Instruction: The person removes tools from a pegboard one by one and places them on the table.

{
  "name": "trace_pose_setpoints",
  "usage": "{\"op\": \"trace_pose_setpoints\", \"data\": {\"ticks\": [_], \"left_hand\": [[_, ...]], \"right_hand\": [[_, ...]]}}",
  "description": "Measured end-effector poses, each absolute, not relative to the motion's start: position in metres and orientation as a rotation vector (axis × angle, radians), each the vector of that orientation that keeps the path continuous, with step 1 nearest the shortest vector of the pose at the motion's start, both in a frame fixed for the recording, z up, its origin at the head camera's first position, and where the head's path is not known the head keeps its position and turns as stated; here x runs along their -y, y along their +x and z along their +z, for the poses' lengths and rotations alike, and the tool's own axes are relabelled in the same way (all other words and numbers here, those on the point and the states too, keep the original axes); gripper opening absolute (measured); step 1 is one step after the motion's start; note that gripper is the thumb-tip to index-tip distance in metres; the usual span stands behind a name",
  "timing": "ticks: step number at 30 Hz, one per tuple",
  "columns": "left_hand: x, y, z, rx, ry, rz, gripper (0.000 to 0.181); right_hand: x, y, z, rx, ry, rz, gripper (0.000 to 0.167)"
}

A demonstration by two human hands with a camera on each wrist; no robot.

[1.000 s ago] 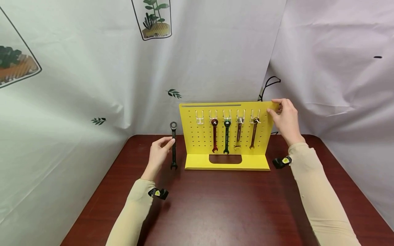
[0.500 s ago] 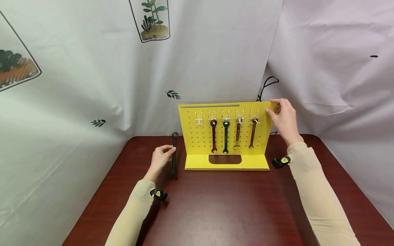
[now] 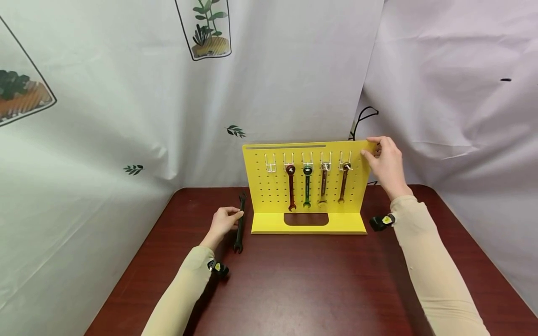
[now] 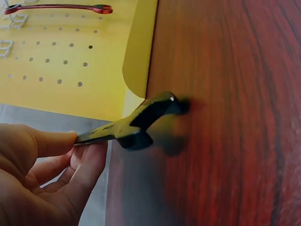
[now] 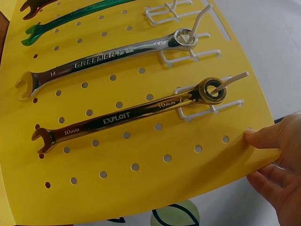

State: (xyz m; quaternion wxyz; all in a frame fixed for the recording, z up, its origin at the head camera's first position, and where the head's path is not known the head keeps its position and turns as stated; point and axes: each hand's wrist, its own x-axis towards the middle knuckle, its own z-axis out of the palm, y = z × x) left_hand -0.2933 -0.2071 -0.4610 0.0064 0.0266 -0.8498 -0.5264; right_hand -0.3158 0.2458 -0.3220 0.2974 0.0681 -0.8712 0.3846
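My left hand (image 3: 222,223) pinches a black combination wrench (image 3: 239,234) between thumb and fingers, low over the table to the left of a yellow pegboard stand (image 3: 269,224). In the left wrist view the wrench's open-ended jaw (image 4: 136,125) is close to the tabletop; whether it touches, I cannot tell. At the board's upper right corner, my right hand (image 3: 387,165) grips the edge, thumb in front. Hanging on white hooks are a red wrench (image 3: 292,189), a green wrench (image 3: 307,189), a silver wrench (image 5: 103,60) and a gold wrench (image 5: 117,117).
The leftmost white hook (image 3: 271,167) carries no wrench. Beneath everything lies a dark reddish wood table (image 3: 302,289). White fabric (image 3: 294,70) with printed plants hangs close behind and at both sides.
My left hand has lowered the black wrench toward the tabletop, tipping it from upright to a flatter slant. My right hand keeps its grip on the board's corner.
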Motion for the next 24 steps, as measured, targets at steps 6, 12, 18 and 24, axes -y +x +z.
{"op": "trace_pose_setpoints", "data": {"ticks": [6, 12, 18, 24], "left_hand": [[0.206, -0.293, -0.465, 2.72, 0.095, -1.633, 0.027], [0.206, -0.293, -0.471, 2.767, 0.105, -1.615, 0.026], [0.207, -0.291, -0.473, 2.79, 0.105, -1.604, 0.025], [0.207, -0.293, -0.476, 2.778, 0.101, -1.606, 0.023]], "right_hand": [[-0.245, -0.316, -0.323, 2.315, 0.18, 1.022, 0.039], [-0.245, -0.316, -0.323, 2.313, 0.18, 1.022, 0.039], [-0.245, -0.317, -0.324, 2.306, 0.186, 1.021, 0.038], [-0.246, -0.317, -0.323, 2.3, 0.184, 1.02, 0.038]]}}
